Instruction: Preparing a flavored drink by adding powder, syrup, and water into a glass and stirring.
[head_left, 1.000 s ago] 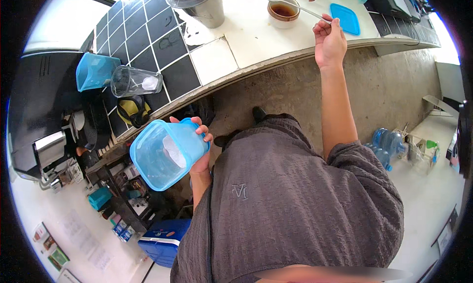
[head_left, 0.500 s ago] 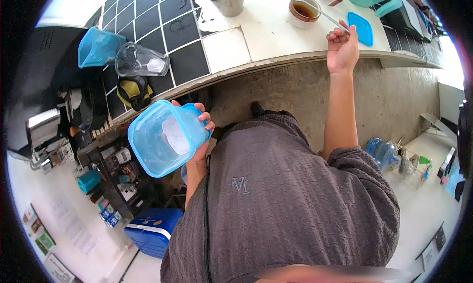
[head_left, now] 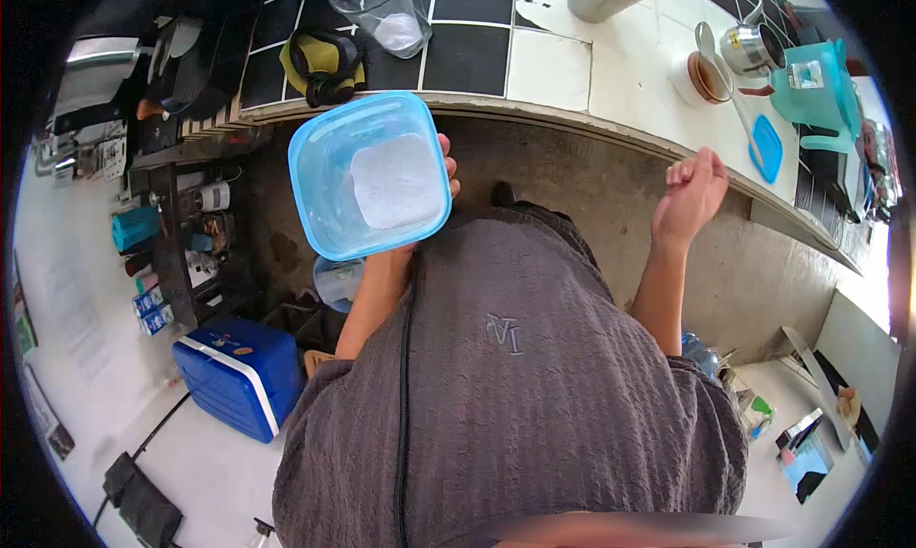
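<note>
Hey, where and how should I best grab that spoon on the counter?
Probably the spoon's free handle end, with a fingertip grip. Bring your right hand in from the counter's near edge: the thin handle slants from the cup toward that edge, overlapping the blue lid in view, with the wider head at the cup.

– Where can the right hand (head_left: 689, 197) pass?
– Leftward over open floor (head_left: 592, 181), until the blue container (head_left: 320, 190).
– And across the counter (head_left: 549, 71)?
– Bare white tile (head_left: 634, 81) between 2 obstacles, the grey vessel (head_left: 593, 2) and the cup (head_left: 684, 81); the teal pitcher (head_left: 811, 90) blocks farther right.
</note>
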### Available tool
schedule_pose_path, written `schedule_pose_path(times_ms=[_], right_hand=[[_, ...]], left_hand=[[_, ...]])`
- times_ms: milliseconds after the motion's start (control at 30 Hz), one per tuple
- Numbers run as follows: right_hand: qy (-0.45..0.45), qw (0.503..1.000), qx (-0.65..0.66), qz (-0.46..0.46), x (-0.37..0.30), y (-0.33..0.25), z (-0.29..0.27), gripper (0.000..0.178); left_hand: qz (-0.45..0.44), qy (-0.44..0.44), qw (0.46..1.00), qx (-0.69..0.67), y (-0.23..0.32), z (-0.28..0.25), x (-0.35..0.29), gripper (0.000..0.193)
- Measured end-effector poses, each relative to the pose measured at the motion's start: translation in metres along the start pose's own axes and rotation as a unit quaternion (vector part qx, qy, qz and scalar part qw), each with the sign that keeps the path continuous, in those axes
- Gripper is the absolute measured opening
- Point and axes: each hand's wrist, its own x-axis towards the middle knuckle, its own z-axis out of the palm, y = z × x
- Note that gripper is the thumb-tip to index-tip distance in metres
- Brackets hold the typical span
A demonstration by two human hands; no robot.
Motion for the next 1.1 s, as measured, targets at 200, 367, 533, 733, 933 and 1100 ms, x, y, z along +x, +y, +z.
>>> schedule_pose_path(times_ms=[200, 367, 533, 733, 933, 1100], right_hand=[[-0.150, 0.976, -0.129, 0.090, -0.025, 0.019, 0.030, 0.015], [-0.572, 0.791, -0.167, -0.138, -0.079, 0.012, 0.107, 0.117], [-0.590, 0.793, -0.080, -0.129, -0.094, 0.029, 0.150, 0.133], [-0.578, 0.809, -0.018, -0.101, -0.097, 0.031, 0.151, 0.124], [-0.606, 0.780, -0.122, -0.100, -0.116, 0.030, 0.166, 0.131], [-0.602, 0.773, -0.140, -0.142, -0.140, 0.041, 0.179, 0.137]], left_hand=[[0.008, -0.054, 0.998, -0.020, 0.005, -0.003, 0.002, 0.075], [0.005, -0.075, 0.997, -0.024, 0.007, -0.020, 0.013, 0.077], [0.128, 0.069, 0.983, 0.109, 0.006, -0.041, 0.009, 0.067], [0.279, 0.042, 0.864, 0.417, 0.049, 0.038, -0.015, 0.093], [0.258, -0.125, 0.424, 0.859, 0.099, 0.133, -0.040, 0.122], [0.166, -0.144, 0.309, 0.925, 0.105, 0.155, -0.040, 0.121]])
